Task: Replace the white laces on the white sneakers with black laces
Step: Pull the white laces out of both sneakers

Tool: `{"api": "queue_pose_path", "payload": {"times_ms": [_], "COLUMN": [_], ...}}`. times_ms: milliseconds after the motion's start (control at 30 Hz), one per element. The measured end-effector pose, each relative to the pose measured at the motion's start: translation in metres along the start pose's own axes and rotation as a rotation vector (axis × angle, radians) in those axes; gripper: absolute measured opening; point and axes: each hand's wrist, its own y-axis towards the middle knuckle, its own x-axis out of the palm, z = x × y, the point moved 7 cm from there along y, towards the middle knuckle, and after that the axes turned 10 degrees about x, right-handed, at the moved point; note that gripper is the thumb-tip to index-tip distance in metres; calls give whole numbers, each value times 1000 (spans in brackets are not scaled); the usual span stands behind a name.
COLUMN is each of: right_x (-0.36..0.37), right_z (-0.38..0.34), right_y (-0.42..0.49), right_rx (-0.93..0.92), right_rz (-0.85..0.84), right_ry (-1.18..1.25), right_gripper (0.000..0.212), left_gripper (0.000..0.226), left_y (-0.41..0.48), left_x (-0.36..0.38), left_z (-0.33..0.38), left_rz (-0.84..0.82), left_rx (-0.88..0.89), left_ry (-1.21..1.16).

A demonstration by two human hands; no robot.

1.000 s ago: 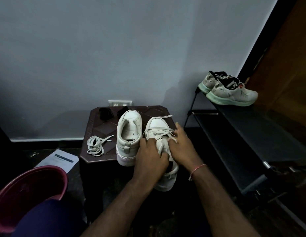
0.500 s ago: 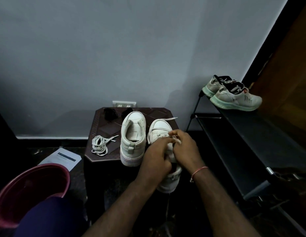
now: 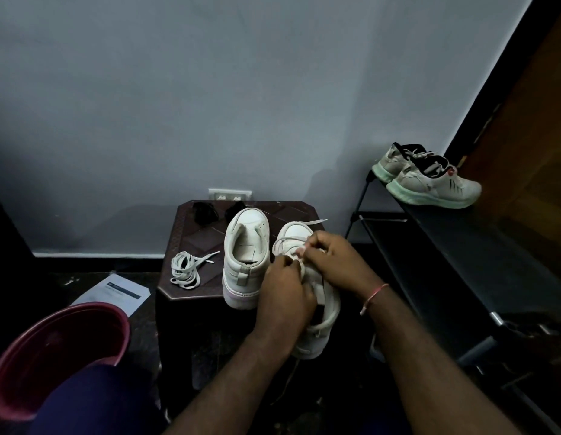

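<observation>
My left hand (image 3: 285, 296) is curled over the laced sneaker (image 3: 324, 321) and grips its upper from the 9 o'clock side, fingertips up by the eyelets. My right hand (image 3: 334, 262) comes in from 3 o'clock and pinches the white lace (image 3: 284, 243) between thumb and forefinger just above the tongue. Slack loops of that lace arch across the toe, and one end trails off toward 1 o'clock. This sneaker has its toe on the dark brown surface (image 3: 194, 243) and its heel hanging over the near edge, at 6 o'clock.

Just beside it, at its 9 o'clock, the second sneaker (image 3: 246, 255) stands upright with its heel toward me. Farther toward 9 o'clock a coiled white lace (image 3: 185, 273) lies on the surface, apart from both shoes. At 11 o'clock, along the far edge, sit two bundles of black laces (image 3: 204, 212), the nearer one touching the second sneaker's toe.

A wall socket (image 3: 229, 193) shows behind the surface at 12 o'clock. At 3 o'clock stands a black shoe rack (image 3: 461, 246) with a pair of grey running shoes (image 3: 429, 185) on top. At 8 o'clock a printed sheet (image 3: 116, 291) lies on the floor, and nearer me is a red tub (image 3: 53, 350). A pink thread (image 3: 375, 296) circles my right wrist.
</observation>
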Motion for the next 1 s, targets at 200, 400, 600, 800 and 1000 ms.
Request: {"api": "queue_pose_path", "payload": {"times_ms": [200, 400, 600, 800, 1000], "right_x": [-69, -119, -54, -39, 8], "right_z": [-41, -47, 19, -18, -22], "right_y": [-16, -19, -3, -4, 9], "right_rx": [24, -67, 227, -52, -225], "right_rz": [76, 415, 106, 204, 13], "right_ry": [1176, 688, -575, -635, -910], "right_gripper": [26, 33, 42, 12, 20], "left_gripper": [29, 34, 28, 30, 45], "left_y": [3, 6, 5, 6, 5], "left_x": [4, 3, 4, 6, 5], "left_z": [8, -2, -5, -6, -3], "left_rz": [-47, -32, -36, -46, -75], "left_rx": [34, 11, -35, -33, -53], "left_ry": [172, 144, 101, 130, 67]}}
